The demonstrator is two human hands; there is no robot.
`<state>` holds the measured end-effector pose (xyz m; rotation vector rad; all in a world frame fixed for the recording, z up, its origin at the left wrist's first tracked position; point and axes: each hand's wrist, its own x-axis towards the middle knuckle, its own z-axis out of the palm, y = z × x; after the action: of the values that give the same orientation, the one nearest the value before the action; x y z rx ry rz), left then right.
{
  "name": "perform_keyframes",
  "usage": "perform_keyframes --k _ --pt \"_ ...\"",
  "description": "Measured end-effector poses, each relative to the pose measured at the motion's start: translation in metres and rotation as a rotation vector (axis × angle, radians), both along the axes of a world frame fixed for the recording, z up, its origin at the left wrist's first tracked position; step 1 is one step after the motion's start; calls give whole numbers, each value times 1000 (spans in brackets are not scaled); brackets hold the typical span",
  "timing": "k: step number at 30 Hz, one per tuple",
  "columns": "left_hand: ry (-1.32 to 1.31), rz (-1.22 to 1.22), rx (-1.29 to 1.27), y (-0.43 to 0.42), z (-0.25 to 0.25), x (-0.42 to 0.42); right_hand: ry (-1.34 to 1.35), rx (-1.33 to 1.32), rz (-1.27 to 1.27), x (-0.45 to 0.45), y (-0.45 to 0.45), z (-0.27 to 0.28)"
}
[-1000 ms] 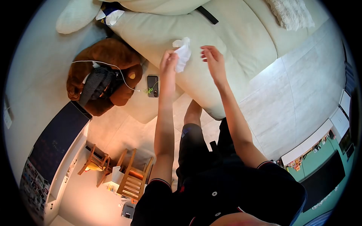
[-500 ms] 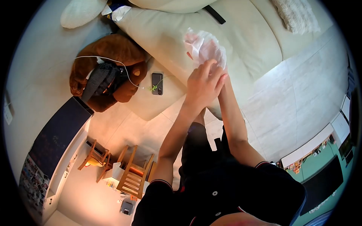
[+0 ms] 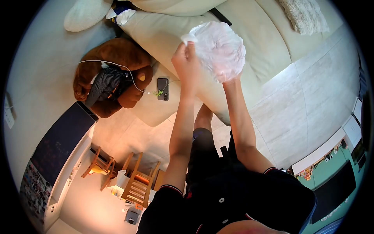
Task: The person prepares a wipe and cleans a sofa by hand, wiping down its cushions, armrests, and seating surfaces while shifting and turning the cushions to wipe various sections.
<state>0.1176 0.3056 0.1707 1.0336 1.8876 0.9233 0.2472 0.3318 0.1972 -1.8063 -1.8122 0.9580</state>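
A thin, white, translucent sheet or bag [image 3: 220, 48] is spread out above the cream sofa [image 3: 163, 35]. Its left edge is pinched in my left hand [image 3: 187, 60], whose fingers are closed. My right hand [image 3: 230, 76] is behind or inside the white material, with only the wrist and a faint pinkish shape showing, so its fingers are hidden. Below and left of my left hand, a dark phone [image 3: 163, 89] with a green strap lies on a cream surface.
A brown plush item [image 3: 132, 58] with dark striped fabric and a white cable lies at the left. A black strip [image 3: 220, 16] and a fluffy cushion [image 3: 304, 15] are on the sofa. Wooden chairs [image 3: 138, 187] stand at the lower left.
The crumpled white material has been opened out wide. My left hand crossed over to my right hand, then moved back left with the edge. My right hand is now covered by the material.
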Motion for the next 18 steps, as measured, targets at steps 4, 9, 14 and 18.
perform_keyframes --k 4,9,14,18 --pt "-1216 377 70 2 -9 -3 34 454 3 3 -2 -44" --pt "-1389 252 -173 15 -13 11 56 401 180 21 -9 -52" --pt "-1591 241 -328 20 -11 10 62 417 164 33 -7 -45" --pt "-1603 210 -113 12 27 15 82 390 143 44 -5 -24"
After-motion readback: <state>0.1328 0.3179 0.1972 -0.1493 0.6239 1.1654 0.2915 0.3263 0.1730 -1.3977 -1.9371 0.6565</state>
